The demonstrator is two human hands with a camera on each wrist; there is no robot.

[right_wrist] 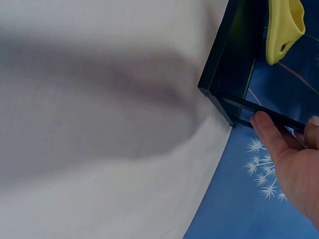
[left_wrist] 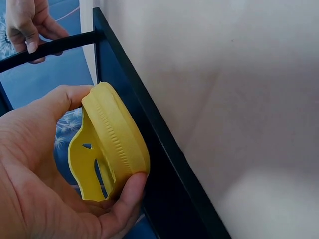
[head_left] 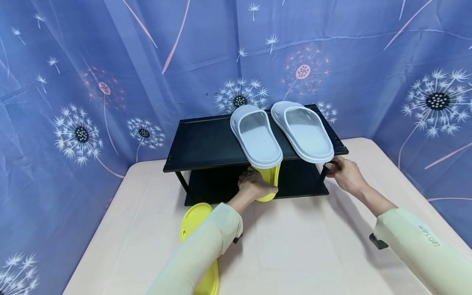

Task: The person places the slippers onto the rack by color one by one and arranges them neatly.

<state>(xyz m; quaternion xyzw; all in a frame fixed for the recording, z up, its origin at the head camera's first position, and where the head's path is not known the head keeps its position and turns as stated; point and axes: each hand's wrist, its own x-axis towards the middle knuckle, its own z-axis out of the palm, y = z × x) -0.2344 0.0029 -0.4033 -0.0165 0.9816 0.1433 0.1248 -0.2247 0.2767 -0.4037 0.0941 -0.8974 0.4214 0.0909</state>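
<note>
My left hand (head_left: 254,185) holds a yellow slipper (head_left: 272,176) at the lower shelf of a black two-tier shoe rack (head_left: 206,143). In the left wrist view the thumb and fingers grip the slipper (left_wrist: 119,134) across its end, close to the shelf board (left_wrist: 164,184). My right hand (head_left: 346,174) grasps the rack's right front post (right_wrist: 279,118), fingers curled round it. Two pale grey slippers, a left one (head_left: 261,141) and a right one (head_left: 309,137), lie side by side on the top shelf, their ends over its front edge.
Another yellow slipper (head_left: 197,215) lies on the pale tabletop (head_left: 295,246), left of the rack and partly hidden by my left sleeve (head_left: 199,254). Behind the rack and along both sides hangs a blue curtain (head_left: 177,78) with dandelion prints.
</note>
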